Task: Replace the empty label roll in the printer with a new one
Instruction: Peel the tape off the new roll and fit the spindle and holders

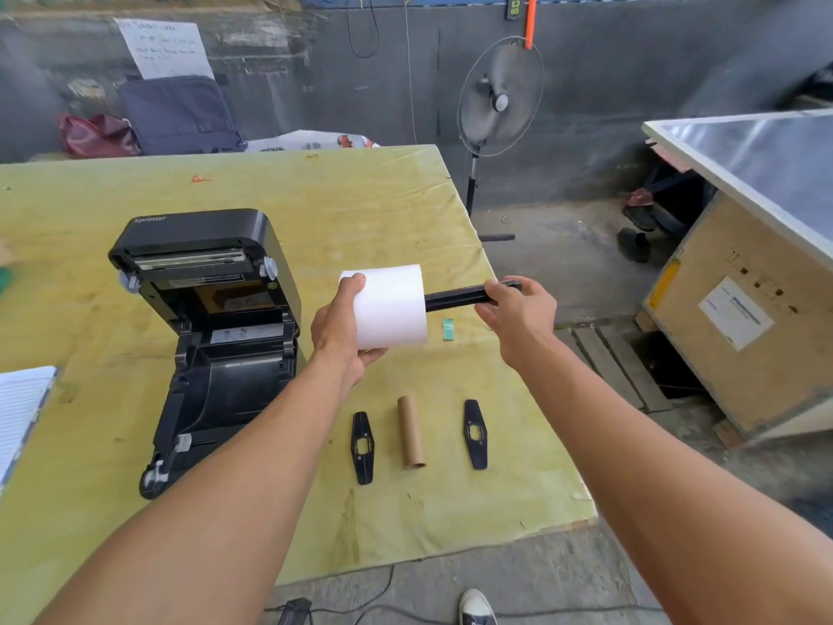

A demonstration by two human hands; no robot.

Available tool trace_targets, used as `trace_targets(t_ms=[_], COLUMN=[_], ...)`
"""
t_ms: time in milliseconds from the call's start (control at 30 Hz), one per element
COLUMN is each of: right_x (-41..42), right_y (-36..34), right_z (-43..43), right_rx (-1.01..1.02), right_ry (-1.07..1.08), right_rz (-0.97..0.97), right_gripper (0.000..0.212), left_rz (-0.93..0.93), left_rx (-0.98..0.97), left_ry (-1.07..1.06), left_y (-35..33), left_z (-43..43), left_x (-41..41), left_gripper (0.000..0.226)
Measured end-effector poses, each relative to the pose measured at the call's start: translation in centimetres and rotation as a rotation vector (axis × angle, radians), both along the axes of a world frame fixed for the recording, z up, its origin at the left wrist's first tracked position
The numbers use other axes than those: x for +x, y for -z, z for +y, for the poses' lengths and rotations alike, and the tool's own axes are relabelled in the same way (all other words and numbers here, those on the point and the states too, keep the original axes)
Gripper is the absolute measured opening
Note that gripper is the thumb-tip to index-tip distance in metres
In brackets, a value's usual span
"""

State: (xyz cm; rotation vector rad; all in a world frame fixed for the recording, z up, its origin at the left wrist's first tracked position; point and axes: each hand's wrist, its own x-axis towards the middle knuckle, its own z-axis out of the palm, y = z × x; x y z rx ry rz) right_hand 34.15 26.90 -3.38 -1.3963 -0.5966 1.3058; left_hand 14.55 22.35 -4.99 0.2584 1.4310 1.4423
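The step in hand looks like threading the new roll onto its holder. The left hand (342, 327) holds the white label roll (390, 306) in the air above the surface (360, 196), just right of the open printer (212, 336), with thumb on top and fingers (373, 354) curled under it. The right hand (518, 309) has its fingers (489, 315) wrapped around a black rod (455, 297), whose other end enters the side of the roll.

The old roll seems to be out already. A bare cardboard tube (411, 433) lies on the surface nearer the person, between two flat black end plates (362, 447) (475, 434), apart from both.

The next move likely calls for pushing the rod through in line with the roll's hole, then fitting a plate on each end before lowering the set into the printer.

How far the rod has gone in cannot be told, since the roll hides it and the left hand covers the far end. The right hand hides the rod's outer tip. The printer's bay is dark, so its seats for the rod are hard to make out.
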Motion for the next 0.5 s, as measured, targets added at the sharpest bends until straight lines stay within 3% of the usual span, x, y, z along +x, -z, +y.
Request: trace_targets(t_ms=[167, 500], right_x=[-2.0, -2.3], right_y=[0.6, 0.5], right_z=[-1.3, -1.7], right_rx=[0.015, 0.196], right_ry=[-0.2, -0.58], right_rz=[0.069, -0.164], right_gripper=[0.009, 0.02], left_rz=[-0.019, 0.091], left_rx=[0.001, -0.003], left_ry=[0.02, -0.025], left_y=[-0.2, -1.3], left_z=[-0.8, -1.4], left_x=[0.2, 0.5], left_gripper=[0.056, 0.047])
